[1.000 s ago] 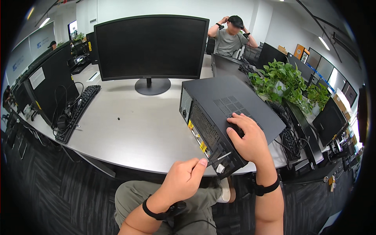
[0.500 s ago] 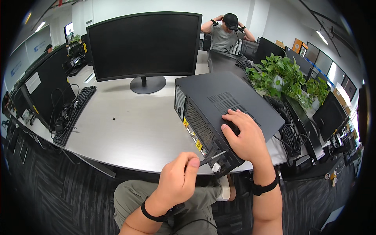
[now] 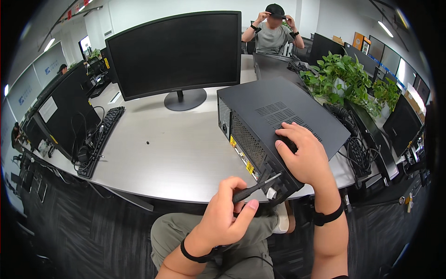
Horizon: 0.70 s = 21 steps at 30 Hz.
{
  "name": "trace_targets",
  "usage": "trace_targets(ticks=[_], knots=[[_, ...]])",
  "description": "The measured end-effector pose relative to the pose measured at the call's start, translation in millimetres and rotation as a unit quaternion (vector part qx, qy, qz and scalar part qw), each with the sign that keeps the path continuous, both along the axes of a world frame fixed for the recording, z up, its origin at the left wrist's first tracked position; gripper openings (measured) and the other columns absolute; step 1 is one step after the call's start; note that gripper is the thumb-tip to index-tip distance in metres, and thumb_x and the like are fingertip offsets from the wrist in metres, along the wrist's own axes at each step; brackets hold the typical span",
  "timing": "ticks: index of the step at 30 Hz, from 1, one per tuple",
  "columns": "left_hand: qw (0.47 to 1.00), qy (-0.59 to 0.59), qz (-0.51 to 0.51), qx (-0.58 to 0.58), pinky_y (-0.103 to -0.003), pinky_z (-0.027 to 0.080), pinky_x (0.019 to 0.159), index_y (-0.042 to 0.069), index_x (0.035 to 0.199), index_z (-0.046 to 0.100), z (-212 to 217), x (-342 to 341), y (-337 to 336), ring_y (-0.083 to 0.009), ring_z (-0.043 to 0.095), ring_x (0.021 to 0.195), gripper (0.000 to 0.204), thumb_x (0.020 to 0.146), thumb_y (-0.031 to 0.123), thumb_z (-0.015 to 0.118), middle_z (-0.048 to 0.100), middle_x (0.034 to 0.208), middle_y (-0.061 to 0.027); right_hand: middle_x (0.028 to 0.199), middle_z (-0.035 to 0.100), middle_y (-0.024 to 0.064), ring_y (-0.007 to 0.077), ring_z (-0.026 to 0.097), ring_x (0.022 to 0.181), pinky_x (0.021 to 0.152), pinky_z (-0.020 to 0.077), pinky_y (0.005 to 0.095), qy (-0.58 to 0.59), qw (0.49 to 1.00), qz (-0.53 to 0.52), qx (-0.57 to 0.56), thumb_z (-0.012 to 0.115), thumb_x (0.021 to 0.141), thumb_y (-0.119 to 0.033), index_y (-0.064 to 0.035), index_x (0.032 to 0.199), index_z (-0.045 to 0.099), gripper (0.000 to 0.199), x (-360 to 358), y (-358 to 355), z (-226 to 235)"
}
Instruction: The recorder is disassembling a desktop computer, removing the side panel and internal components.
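A black desktop computer case (image 3: pixel 262 95) lies at a slant on the right of the desk, its ported back panel facing me. In my left hand (image 3: pixel 225 216) is a screwdriver (image 3: pixel 248 191) with a dark handle. Its metal shaft reaches to the near end of the case's back panel; the exact spot of its tip is hard to make out. A white block-shaped piece (image 3: pixel 271 193) sits at that near corner, just under the shaft. My right hand (image 3: pixel 304 156) rests on the case's perforated panel, palm down, thumb apart from the fingers.
A black monitor (image 3: pixel 176 51) stands behind the case to the left. Farther left is a keyboard (image 3: pixel 104 139) with cables heaped on it. A tiny dark piece (image 3: pixel 147 142) lies on the desk (image 3: pixel 181 153). Potted plants (image 3: pixel 341 76) and cables line the right. Another person (image 3: pixel 272 35) sits beyond.
My left fingers have loosened from a closed grip, showing more of the screwdriver handle. My right hand stays on the case. The view has shifted slightly. The person opposite has moved their hands to the cap's brim.
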<state>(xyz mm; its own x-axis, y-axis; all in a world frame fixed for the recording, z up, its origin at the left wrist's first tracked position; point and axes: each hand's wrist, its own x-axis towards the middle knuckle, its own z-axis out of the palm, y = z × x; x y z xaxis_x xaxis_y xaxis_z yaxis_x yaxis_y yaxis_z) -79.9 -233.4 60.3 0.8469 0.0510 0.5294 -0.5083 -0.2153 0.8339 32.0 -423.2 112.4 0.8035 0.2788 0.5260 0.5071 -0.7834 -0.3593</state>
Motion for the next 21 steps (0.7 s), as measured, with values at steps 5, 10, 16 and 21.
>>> trace_targets(ticks=[5,10,16,21], knots=[[0.983,0.075,0.033,0.166,-0.029,0.043,0.058,-0.003,0.106,0.050,-8,5,12,-0.0154,0.053,0.060,0.016,0.095,0.005,0.059,0.058,0.072,-0.0080,0.128,0.064,0.0155,0.0352,0.054,0.127,0.110,0.0386,0.0439,0.006,1.000,-0.004,0.001,0.063,0.089,-0.027,-0.0075,0.112,0.070,0.030,-1,-1,0],[0.994,-0.008,0.046,0.099,-0.031,0.040,0.052,-0.002,0.093,0.056,-4,11,3,-0.0189,0.050,0.053,0.015,0.099,0.012,0.056,0.054,0.062,-0.0092,0.128,0.064,0.0155,0.0354,0.053,0.128,0.110,0.0391,0.0438,0.012,1.000,-0.009,-0.005,0.063,0.089,-0.027,-0.0075,0.112,0.070,0.030,0,0,1],[0.989,0.051,0.016,0.135,-0.030,0.039,0.052,-0.001,0.094,0.055,-8,10,14,-0.0171,0.049,0.053,0.012,0.097,0.010,0.056,0.054,0.063,-0.0078,0.127,0.065,0.0161,0.0361,0.054,0.127,0.108,0.0405,0.0434,0.004,1.000,-0.010,-0.006,0.063,0.089,-0.027,-0.0069,0.111,0.071,0.030,-1,0,1],[0.999,0.041,-0.021,0.026,-0.033,0.045,0.054,-0.004,0.110,0.047,-2,2,3,-0.0213,0.059,0.059,0.026,0.094,0.008,0.063,0.061,0.075,-0.0137,0.126,0.065,0.0171,0.0366,0.054,0.126,0.108,0.0406,0.0435,0.003,1.000,0.000,0.001,0.063,0.089,-0.026,-0.0062,0.111,0.070,0.030,0,0,-1]])
